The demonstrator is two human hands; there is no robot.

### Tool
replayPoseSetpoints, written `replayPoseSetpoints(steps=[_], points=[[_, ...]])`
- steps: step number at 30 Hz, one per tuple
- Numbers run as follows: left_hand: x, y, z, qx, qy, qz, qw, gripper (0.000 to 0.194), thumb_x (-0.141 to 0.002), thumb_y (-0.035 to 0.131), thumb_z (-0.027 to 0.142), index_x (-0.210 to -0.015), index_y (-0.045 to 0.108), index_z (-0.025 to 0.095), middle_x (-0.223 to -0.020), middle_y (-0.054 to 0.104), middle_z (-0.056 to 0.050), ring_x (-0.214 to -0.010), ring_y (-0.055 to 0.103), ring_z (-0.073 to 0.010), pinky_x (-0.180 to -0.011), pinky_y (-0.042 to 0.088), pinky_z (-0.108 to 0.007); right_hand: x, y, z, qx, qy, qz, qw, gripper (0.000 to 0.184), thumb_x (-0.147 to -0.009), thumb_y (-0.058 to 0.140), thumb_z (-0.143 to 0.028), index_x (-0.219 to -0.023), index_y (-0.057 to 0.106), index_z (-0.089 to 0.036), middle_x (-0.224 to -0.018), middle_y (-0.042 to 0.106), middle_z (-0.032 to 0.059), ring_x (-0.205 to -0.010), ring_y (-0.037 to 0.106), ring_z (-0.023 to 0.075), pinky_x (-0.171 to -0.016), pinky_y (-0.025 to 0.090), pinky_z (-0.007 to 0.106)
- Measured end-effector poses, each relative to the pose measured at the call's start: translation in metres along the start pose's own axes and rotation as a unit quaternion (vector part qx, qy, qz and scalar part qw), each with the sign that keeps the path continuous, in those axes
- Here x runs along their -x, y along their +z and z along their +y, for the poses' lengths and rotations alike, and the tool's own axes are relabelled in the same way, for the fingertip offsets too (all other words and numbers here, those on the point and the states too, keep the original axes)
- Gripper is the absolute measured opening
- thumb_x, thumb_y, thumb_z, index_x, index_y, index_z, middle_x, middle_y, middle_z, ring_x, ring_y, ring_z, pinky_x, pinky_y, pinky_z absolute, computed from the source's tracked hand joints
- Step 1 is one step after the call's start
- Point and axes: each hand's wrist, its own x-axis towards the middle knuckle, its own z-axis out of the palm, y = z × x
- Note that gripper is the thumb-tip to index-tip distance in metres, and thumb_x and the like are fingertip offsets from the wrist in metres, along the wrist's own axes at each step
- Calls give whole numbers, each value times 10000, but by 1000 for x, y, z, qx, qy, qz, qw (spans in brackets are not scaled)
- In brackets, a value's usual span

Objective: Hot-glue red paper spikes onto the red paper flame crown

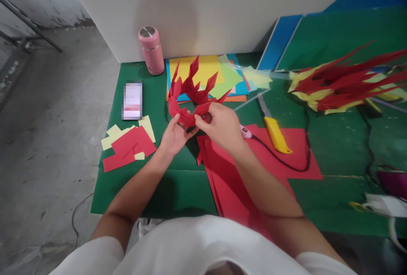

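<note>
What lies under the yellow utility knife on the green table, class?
The yellow utility knife rests on a red paper sheet, with a black cable curving past its lower end. Whatever is beneath that sheet is covered; only the green table shows around it.

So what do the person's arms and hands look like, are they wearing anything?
Both hands, left hand and right hand, are bare: no gloves, rings or watch show. The forearms are bare too. Short white sleeves of a white top cover only the upper arms.

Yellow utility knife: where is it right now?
In the head view, the yellow utility knife lies on the red paper sheet, just right of the right hand, beside the black cable.
</note>
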Motion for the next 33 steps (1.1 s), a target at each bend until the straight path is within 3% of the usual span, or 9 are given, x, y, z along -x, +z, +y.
replayPoseSetpoints(steps=[6, 12, 20, 27, 33], points=[[-3, -2, 1, 13, -2, 2, 1000, 237, -993, 468, 269, -908, 679, 202, -892, 745, -28, -1047, 694, -211, -1052, 497, -485, 0, -1, 0, -2, 0, 3, 1000, 152, -836, 552, -293, -780, 650, -192, -710, 615, 40, -641, 525, 185, -611, 348, 320], [-4, -1, 0, -8, 3, 10, 1000, 197, -967, 541, 299, -874, 680, 195, -884, 757, -38, -1114, 685, -232, -1061, 485, -461, 0, -1, 1, -3, 2, 1, 1000, 163, -838, 549, -303, -791, 653, -187, -711, 617, 42, -646, 522, 186, -612, 343, 321], [-4, -2, -1, 1, 3, 6, 1000, 271, -1004, 484, 277, -873, 702, 183, -887, 763, -41, -1034, 707, -213, -1055, 481, -468, 0, -1, 0, -5, 3, -3, 1000, 167, -850, 541, -307, -789, 649, -194, -715, 618, 43, -655, 524, 189, -617, 343, 320], [-5, -5, -2, -9, 6, -10, 1000, 230, -992, 534, 313, -888, 698, 190, -902, 759, -38, -1104, 688, -231, -1070, 471, -487, 0, -1, -1, 5, 5, -6, 1000, 173, -861, 550, -314, -800, 653, -189, -715, 615, 46, -656, 528, 193, -621, 345, 322], [-6, -4, 2, -27, 33, -30, 999, 122, -971, 574, 300, -936, 667, 230, -1021, 747, -18, -1132, 675, -219, -1066, 487, -483, 1, 1, 1, 1, -13, 10, 1000, 212, -928, 528, -333, -849, 672, -199, -818, 688, 72, -735, 595, 221, -678, 410, 339]])
